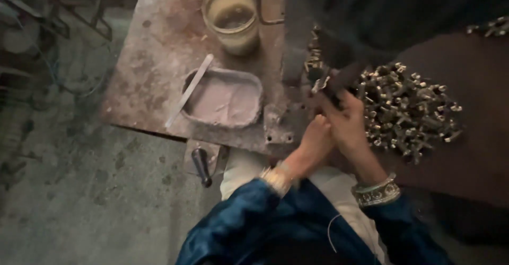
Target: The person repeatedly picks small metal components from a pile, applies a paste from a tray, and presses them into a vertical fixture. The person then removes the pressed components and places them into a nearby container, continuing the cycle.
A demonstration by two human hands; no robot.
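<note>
Blue-sleeved arms bring the left hand (pixel 316 137) and right hand (pixel 347 124) together at the rusty metal tabletop (pixel 154 63) edge, fingers pinched on a small metal piece (pixel 321 84). Beyond, the heap of small brass-coloured metal fittings (pixel 408 106) lies just right; steady, close pinching would suit.

Two hands: left hand (pixel 314 140), right hand (pixel 347 124), one bangle set on each wrist. One bench (pixel 154 58) carrying one glass jar (pixel 231 15) far centre, one oval tray (pixel 225 98) of pale paste near it, one flat stick (pixel 189 90) across the tray's left rim, one dark handle (pixel 201 167) at the near edge. One heap of small metal parts (pixel 408 108) at right, too many and too blurred to count.
</note>
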